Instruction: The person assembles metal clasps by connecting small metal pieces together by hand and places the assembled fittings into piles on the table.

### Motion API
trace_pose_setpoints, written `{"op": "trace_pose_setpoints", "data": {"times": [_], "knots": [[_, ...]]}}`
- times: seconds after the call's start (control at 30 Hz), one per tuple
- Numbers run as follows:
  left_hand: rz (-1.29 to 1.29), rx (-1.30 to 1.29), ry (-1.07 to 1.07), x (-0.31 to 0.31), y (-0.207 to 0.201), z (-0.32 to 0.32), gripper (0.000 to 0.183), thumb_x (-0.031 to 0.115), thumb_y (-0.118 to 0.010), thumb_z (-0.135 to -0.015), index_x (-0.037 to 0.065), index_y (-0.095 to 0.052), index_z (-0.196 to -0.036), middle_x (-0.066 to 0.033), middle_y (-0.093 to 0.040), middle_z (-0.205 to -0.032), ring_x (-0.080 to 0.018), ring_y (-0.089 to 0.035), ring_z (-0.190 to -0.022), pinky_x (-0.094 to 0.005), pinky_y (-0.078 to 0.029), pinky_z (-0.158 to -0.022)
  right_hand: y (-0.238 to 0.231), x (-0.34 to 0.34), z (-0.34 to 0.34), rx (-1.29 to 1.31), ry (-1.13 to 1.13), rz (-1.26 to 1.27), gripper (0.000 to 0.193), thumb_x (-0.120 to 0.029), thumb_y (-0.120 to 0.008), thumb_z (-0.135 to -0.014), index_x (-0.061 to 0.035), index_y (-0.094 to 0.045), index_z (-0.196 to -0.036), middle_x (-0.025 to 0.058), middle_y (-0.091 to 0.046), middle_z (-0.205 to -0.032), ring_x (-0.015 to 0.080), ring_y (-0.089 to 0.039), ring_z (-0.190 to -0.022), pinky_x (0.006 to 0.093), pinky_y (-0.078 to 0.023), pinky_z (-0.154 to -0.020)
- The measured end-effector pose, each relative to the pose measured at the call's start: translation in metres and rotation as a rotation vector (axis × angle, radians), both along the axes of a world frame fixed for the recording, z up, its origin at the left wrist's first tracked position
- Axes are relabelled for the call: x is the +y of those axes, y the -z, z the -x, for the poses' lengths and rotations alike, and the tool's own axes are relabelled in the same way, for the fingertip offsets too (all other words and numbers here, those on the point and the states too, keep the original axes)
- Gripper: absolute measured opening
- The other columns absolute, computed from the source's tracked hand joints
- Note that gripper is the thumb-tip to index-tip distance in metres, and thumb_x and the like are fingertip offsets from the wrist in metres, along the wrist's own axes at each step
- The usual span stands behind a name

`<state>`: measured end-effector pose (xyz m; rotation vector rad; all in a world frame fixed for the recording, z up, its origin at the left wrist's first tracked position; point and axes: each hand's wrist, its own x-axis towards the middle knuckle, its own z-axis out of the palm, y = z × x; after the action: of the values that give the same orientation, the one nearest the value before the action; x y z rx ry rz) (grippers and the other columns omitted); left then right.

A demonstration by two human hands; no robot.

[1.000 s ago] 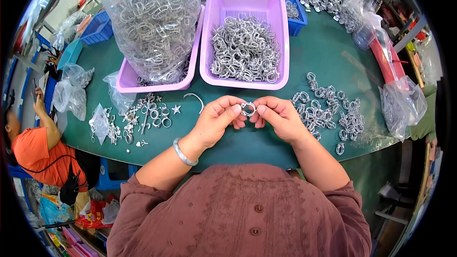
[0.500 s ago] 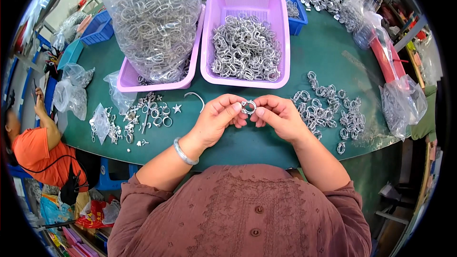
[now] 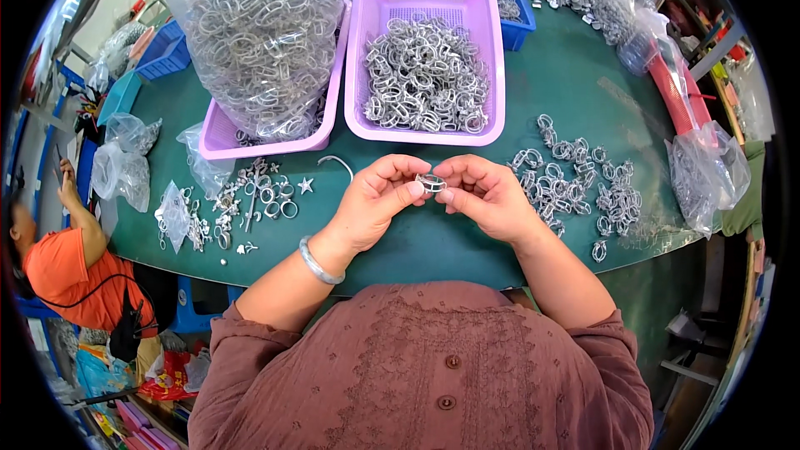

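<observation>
Between my two hands, over the near part of the green table, is a silver metal ring (image 3: 432, 184) with an openwork band. The fingers and thumb of my left hand (image 3: 379, 198) pinch its left side. My right hand (image 3: 482, 196) pinches the right side the same way. Straight ahead of my hands stands a purple basket (image 3: 354, 58) holding a heap of similar rings (image 3: 427, 77). Right of my right hand, a loose spread of rings (image 3: 567, 187) lies on the table. A curved metal strip (image 3: 337, 163) rests just beyond my left hand.
A large clear bag of rings (image 3: 262, 42) sits in another purple basket (image 3: 267, 150) at the far left. Small metal pieces (image 3: 250, 200) lie to the left. Blue bins (image 3: 515, 29) and plastic bags (image 3: 125, 167) stand around. A person in orange (image 3: 75, 271) is at the left.
The ring has turned in my fingers, from its round opening facing me to its band seen from the side. My hands have shifted slightly up and left in the picture.
</observation>
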<state>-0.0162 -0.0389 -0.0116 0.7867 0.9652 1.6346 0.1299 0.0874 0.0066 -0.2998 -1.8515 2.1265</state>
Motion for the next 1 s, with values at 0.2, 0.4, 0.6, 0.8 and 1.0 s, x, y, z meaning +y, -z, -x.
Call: {"op": "trace_pose_setpoints", "data": {"times": [0.2, 0.4, 0.6, 0.8, 1.0], "knots": [[-0.028, 0.026, -0.042, 0.002, -0.004, -0.001, 0.034, 0.002, -0.057, -0.081, 0.003, -0.048, -0.114, -0.0058, -0.054, -0.100, -0.0116, -0.053, -0.087, -0.0248, -0.045, -0.076, 0.003, 0.001, 0.003, 0.008, 0.011, -0.027, 0.029, 0.001, -0.055, -0.080, -0.0002, -0.049, -0.109, 0.0030, -0.058, -0.083, 0.0064, -0.053, -0.073, 0.0199, -0.044, -0.065], [-0.069, 0.040, -0.043, 0.004, -0.006, -0.002, 0.040, 0.001, -0.057, -0.080, 0.004, -0.044, -0.118, -0.0062, -0.053, -0.101, -0.0120, -0.053, -0.089, -0.0247, -0.045, -0.077, 0.002, 0.002, 0.002, 0.024, 0.020, -0.039, 0.030, 0.001, -0.055, -0.080, -0.0004, -0.048, -0.109, 0.0015, -0.057, -0.081, 0.0054, -0.052, -0.071, 0.0194, -0.043, -0.064], [-0.069, 0.085, -0.071, 0.000, -0.009, -0.001, 0.036, 0.001, -0.053, -0.082, 0.001, -0.045, -0.117, -0.0066, -0.055, -0.098, -0.0122, -0.054, -0.086, -0.0242, -0.045, -0.073, 0.002, 0.003, 0.002, 0.028, 0.019, -0.050, 0.027, -0.002, -0.056, -0.080, -0.0002, -0.048, -0.105, 0.0011, -0.056, -0.078, 0.0059, -0.052, -0.069, 0.0200, -0.043, -0.062], [0.078, 0.325, -0.243, 0.006, -0.039, 0.006, 0.028, 0.008, -0.054, -0.083, 0.001, -0.050, -0.110, -0.0028, -0.056, -0.086, -0.0111, -0.056, -0.071, -0.0230, -0.044, -0.063, 0.003, 0.002, -0.001, 0.029, 0.013, -0.082, 0.019, -0.006, -0.058, -0.080, 0.0005, -0.053, -0.096, 0.0019, -0.057, -0.075, 0.0062, -0.051, -0.067, 0.0209, -0.043, -0.061], [0.070, 0.417, -0.331, 0.073, -0.104, 0.026, 0.024, 0.017, -0.053, -0.086, 0.001, -0.052, -0.105, -0.0030, -0.056, -0.080, -0.0117, -0.055, -0.068, -0.0238, -0.045, -0.061, 0.004, 0.005, -0.003, 0.017, -0.009, -0.225, 0.016, -0.008, -0.059, -0.079, 0.0003, -0.056, -0.092, 0.0022, -0.057, -0.074, 0.0068, -0.052, -0.067, 0.0218, -0.044, -0.061]]}}
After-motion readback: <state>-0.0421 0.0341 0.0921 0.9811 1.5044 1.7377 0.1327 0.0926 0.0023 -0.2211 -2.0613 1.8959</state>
